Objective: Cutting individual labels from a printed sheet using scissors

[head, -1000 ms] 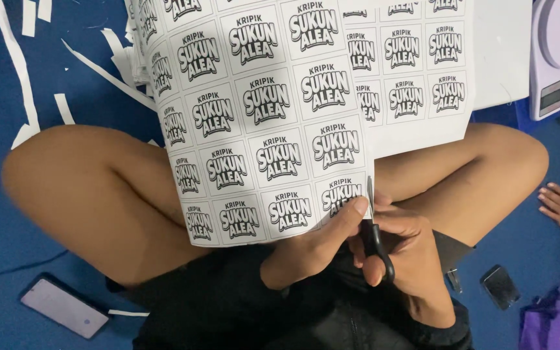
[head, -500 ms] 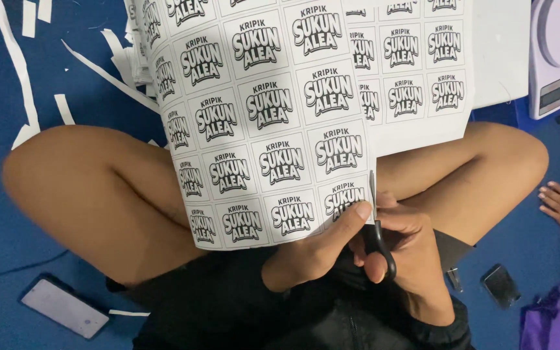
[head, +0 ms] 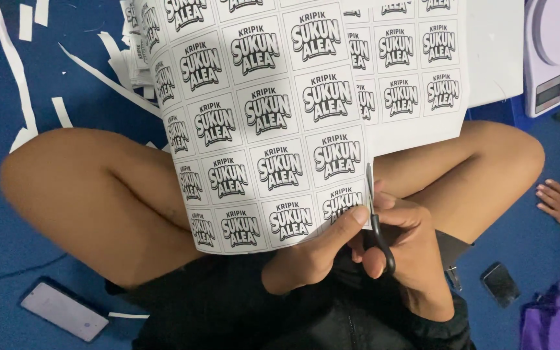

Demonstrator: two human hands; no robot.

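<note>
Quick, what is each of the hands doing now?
Left hand: closed on the bottom edge of the label sheet, thumb on top.
Right hand: closed on the black-handled scissors, blades at the sheet's right edge.

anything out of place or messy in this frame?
Mostly litter: white paper strips lie scattered on the blue floor at upper left. A phone lies on that floor by the knee. The label sheet itself looks intact.

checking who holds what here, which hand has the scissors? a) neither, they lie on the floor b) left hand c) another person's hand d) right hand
d: the right hand has its fingers through the black handles of the scissors, blades up along the sheet's edge, while the left hand pinches the label sheet by its lower corner.
</note>
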